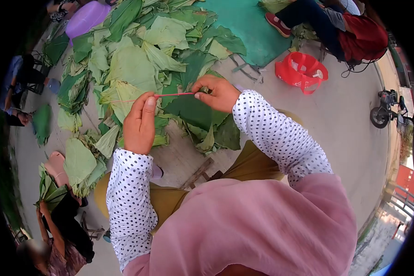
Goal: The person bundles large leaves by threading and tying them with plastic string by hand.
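A thin pink string (175, 94) is stretched nearly level between my two hands. My left hand (141, 122) pinches it between thumb and fingers, and a loose end trails off to the left over the leaves. At the other end, my right hand (218, 93) has its fingers curled and the string's end at the thumb. Beneath the string lie large dark green leaves (193, 110), spread in front of my knees. Beyond my left hand, a big heap of paler, wilted leaves (131, 66) covers the ground.
A red bag (301, 71) stands to the right, near a seated person in red shoes (278, 24). A green sheet (253, 32) and a purple basin (87, 19) lie at the back. At lower left another person holds leaves (53, 193). A motorbike (384, 109) is parked far right.
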The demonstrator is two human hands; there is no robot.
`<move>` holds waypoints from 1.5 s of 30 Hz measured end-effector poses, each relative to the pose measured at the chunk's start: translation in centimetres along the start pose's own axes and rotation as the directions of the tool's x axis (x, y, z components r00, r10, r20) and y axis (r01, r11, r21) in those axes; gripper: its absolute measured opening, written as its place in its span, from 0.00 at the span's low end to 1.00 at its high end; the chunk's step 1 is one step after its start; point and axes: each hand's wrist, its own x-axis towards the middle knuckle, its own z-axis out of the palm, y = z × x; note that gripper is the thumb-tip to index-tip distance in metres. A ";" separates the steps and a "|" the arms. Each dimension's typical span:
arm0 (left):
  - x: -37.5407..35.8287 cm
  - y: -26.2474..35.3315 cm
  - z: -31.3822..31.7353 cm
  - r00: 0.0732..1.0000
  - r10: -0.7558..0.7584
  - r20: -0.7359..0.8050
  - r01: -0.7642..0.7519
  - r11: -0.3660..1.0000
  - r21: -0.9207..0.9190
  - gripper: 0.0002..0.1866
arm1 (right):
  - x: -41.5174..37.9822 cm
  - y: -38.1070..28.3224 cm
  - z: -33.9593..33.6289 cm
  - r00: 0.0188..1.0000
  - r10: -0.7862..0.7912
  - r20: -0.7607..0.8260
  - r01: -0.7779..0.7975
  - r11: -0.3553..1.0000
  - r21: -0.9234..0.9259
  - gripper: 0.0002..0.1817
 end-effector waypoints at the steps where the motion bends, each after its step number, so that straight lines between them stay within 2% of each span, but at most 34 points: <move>1: 0.2 0.1 -0.1 1.000 0.009 0.002 -0.009 1.000 0.020 0.23 | -0.3 1.4 -0.3 1.000 0.002 0.004 -0.002 1.000 0.000 0.13; 3: 0.7 0.2 -0.3 1.000 0.017 0.001 -0.017 0.999 0.030 0.24 | -0.8 4.7 -0.7 0.990 0.129 -0.058 -0.137 0.976 -0.167 0.14; 5: 0.6 -0.1 -0.6 1.000 0.008 0.001 -0.008 0.999 0.032 0.25 | -1.5 8.9 -1.4 0.942 0.311 0.126 -0.237 0.883 -0.405 0.20; 6: 0.5 -0.2 -0.7 1.000 0.004 0.005 -0.004 0.999 0.038 0.25 | -2.4 8.9 -1.9 0.941 0.311 0.132 -0.234 0.883 -0.407 0.20; 7: 0.3 -0.4 -0.7 1.000 -0.002 0.001 0.001 0.999 0.035 0.25 | -3.2 8.7 -2.4 0.873 0.447 0.195 -0.214 0.711 -0.670 0.23; 8: 0.1 -0.5 -0.6 1.000 -0.001 0.011 0.000 0.999 0.034 0.25 | -3.7 8.5 -2.5 0.785 0.584 0.205 -0.130 0.480 -0.868 0.26; 9: 0.0 -0.7 -0.5 1.000 0.000 0.021 -0.001 0.999 0.033 0.25 | -3.9 8.7 -2.4 0.784 0.584 0.211 -0.124 0.480 -0.869 0.26; 11: -0.3 -0.7 -0.6 1.000 -0.011 0.021 0.010 1.000 0.025 0.25 | -3.8 9.2 -1.3 0.874 0.454 0.173 -0.118 0.544 -0.831 0.30; 12: -0.3 -0.6 -0.6 1.000 -0.013 0.027 0.013 1.000 0.010 0.25 | -3.6 8.8 -0.8 0.875 0.448 0.184 -0.109 0.552 -0.827 0.30; 13: -0.2 -0.6 -0.5 1.000 -0.022 0.020 0.021 1.000 0.016 0.25 | -3.3 7.7 0.0 0.968 0.204 0.147 -0.003 0.591 -0.806 0.28; 14: 0.0 -0.6 -0.5 0.999 -0.016 0.036 0.017 1.000 -0.019 0.24 | -2.8 6.7 0.7 0.994 -0.054 0.097 0.109 0.604 -0.789 0.27; 15: -0.2 -0.6 -0.9 0.999 -0.020 0.046 0.022 0.999 -0.043 0.23 | -2.0 5.5 1.8 0.992 -0.065 0.110 0.127 0.619 -0.775 0.27; 16: -0.5 -0.5 -1.2 0.999 -0.038 0.033 0.039 0.999 -0.027 0.23 | -1.1 4.3 2.8 0.990 -0.028 0.141 0.086 0.901 -0.425 0.22; 17: -0.8 -0.3 -1.5 0.998 -0.020 0.063 0.026 0.995 -0.101 0.22 | -0.5 3.2 3.4 0.982 -0.003 0.191 0.002 1.000 0.006 0.18; 18: -1.1 -0.2 -1.8 0.996 0.001 0.091 0.015 0.984 -0.176 0.21 | -0.2 2.0 3.5 0.978 -0.017 0.206 0.011 1.000 0.027 0.18; 20: -0.6 -0.3 -1.0 0.993 0.044 0.106 -0.019 0.976 -0.218 0.21 | -0.7 0.9 1.6 0.957 0.165 0.240 -0.193 0.976 0.099 0.13; 21: -0.7 -0.2 -1.0 0.997 0.041 0.069 -0.020 0.961 -0.274 0.21 | -0.8 1.7 1.2 0.967 0.166 0.193 -0.201 0.964 0.177 0.14; 22: -0.8 -0.5 -1.0 0.999 0.035 0.032 -0.023 0.944 -0.330 0.22 | -0.7 2.4 0.8 0.966 0.169 0.194 -0.203 0.964 0.171 0.14; 24: -1.0 -1.3 -1.5 0.999 0.026 0.025 -0.017 0.948 -0.318 0.23 | -0.4 3.2 0.0 0.969 0.155 0.191 -0.206 0.935 0.288 0.13; 26: -1.1 -0.1 -2.1 0.995 0.081 0.052 -0.059 0.941 -0.333 0.23 | -0.8 2.7 -0.3 0.961 0.169 0.221 -0.232 0.924 0.304 0.13; 28: -0.6 1.7 -5.3 0.989 0.122 0.089 -0.082 0.929 -0.362 0.22 | 2.9 -0.1 1.4 0.953 -0.015 0.302 -0.091 0.938 0.335 0.14; 29: -0.4 2.4 -6.8 0.982 0.165 0.094 -0.123 0.929 -0.350 0.22 | 4.0 -1.8 2.1 0.937 -0.002 0.350 -0.135 0.920 0.367 0.12; 30: -0.5 2.6 -7.5 0.984 0.154 0.085 -0.106 0.906 -0.410 0.21 | 4.4 -2.0 2.2 0.929 -0.164 0.333 0.109 0.978 0.178 0.11; 31: -1.0 2.9 -7.8 0.987 0.144 0.073 -0.093 0.877 -0.472 0.20 | 3.8 -2.3 2.5 0.917 -0.239 0.321 0.238 0.970 0.042 0.13; 32: -2.0 3.9 -7.5 0.990 0.098 0.104 -0.033 0.863 -0.503 0.19 | 2.1 -1.5 1.8 0.905 -0.167 0.392 0.245 0.957 -0.157 0.19; 33: -2.5 3.8 -7.1 0.986 0.102 0.134 -0.020 0.862 -0.506 0.19 | 0.6 0.8 1.7 0.898 -0.066 0.434 0.260 0.878 -0.403 0.24; 34: -2.7 3.3 -6.8 0.979 0.149 0.139 -0.051 0.840 -0.540 0.20 | -0.4 3.6 2.0 0.896 0.027 0.444 0.233 0.821 -0.521 0.26; 35: -3.4 2.7 -5.4 0.976 0.144 0.161 -0.029 0.826 -0.563 0.20 | -3.4 7.8 2.0 0.883 0.064 0.465 0.283 0.717 -0.637 0.27; 36: -3.6 2.3 -4.8 0.973 0.139 0.183 -0.006 0.811 -0.585 0.21 | -4.1 7.6 1.5 0.784 0.392 0.482 0.101 0.685 -0.721 0.26; 37: -3.3 2.2 -4.8 0.976 0.150 0.155 -0.034 0.817 -0.576 0.21 | -4.0 7.3 1.2 0.764 0.463 0.449 0.086 0.617 -0.783 0.26; 38: -3.4 2.1 -4.2 0.974 0.098 0.204 0.037 0.819 -0.573 0.20 | -5.5 7.4 1.2 0.728 0.553 0.405 0.051 0.546 -0.836 0.26; 39: -3.3 2.0 -4.0 0.969 0.054 0.243 0.096 0.818 -0.567 0.20 | -5.7 8.9 1.4 0.735 0.547 0.402 0.056 0.541 -0.839 0.26; 41: -3.4 1.9 -4.1 0.972 0.056 0.229 0.086 0.821 -0.564 0.20 | -5.7 13.8 1.9 0.788 0.506 0.350 -0.035 0.604 -0.796 0.26; 45: -3.9 1.5 -4.1 0.972 0.034 0.231 0.105 0.818 -0.566 0.20 | -6.7 13.9 1.8 0.827 0.497 0.264 -0.137 0.633 -0.762 0.23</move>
